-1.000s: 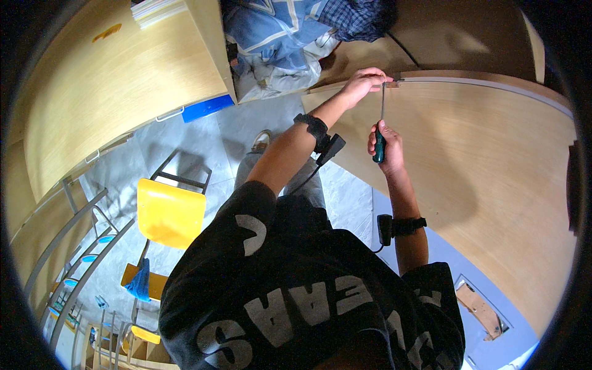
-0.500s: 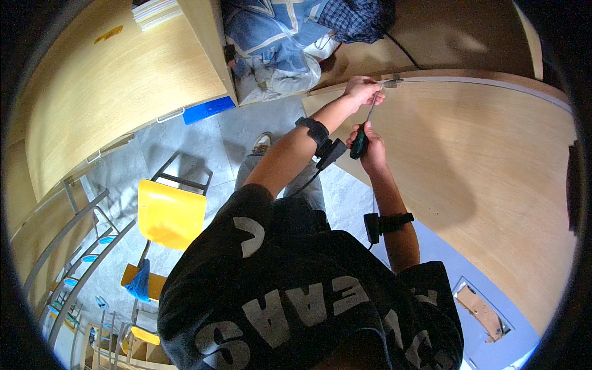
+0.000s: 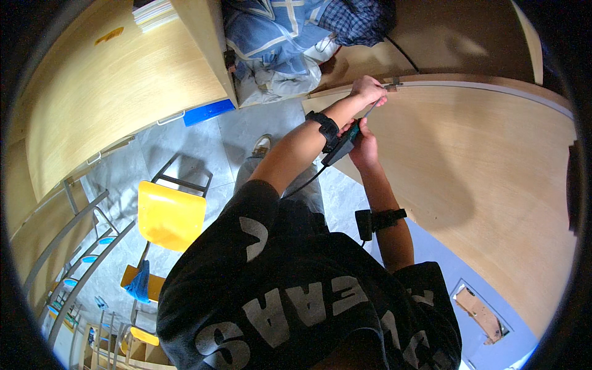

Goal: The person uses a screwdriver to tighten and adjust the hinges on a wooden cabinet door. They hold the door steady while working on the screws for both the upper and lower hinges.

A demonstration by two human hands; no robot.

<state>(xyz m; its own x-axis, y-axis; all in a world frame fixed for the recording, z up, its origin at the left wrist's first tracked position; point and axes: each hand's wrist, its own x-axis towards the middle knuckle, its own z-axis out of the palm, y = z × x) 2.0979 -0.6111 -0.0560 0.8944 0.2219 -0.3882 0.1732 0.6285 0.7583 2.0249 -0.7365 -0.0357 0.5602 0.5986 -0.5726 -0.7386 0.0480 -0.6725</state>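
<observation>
My right hand is wrapped round the dark green handle of a screwdriver. The thin shaft slants up toward a small metal hinge at the far edge of a pale wooden panel. Beside that hinge, my left hand has its fingers pinched together near the screwdriver's tip. Whatever lies between those fingers, and the tip itself, is too small and covered to make out. Part of the handle is behind the black strapped device on my left forearm.
Behind the panel, a cabinet compartment holds blue and white bedding. A wooden cabinet with handles stands at the left. A yellow chair and metal ladder rails are at lower left. A lilac board lies under the panel.
My right hand and the screwdriver handle have shifted slightly left, closer to the left forearm. My left forearm has moved a little right; its hand stays by the hinge.
</observation>
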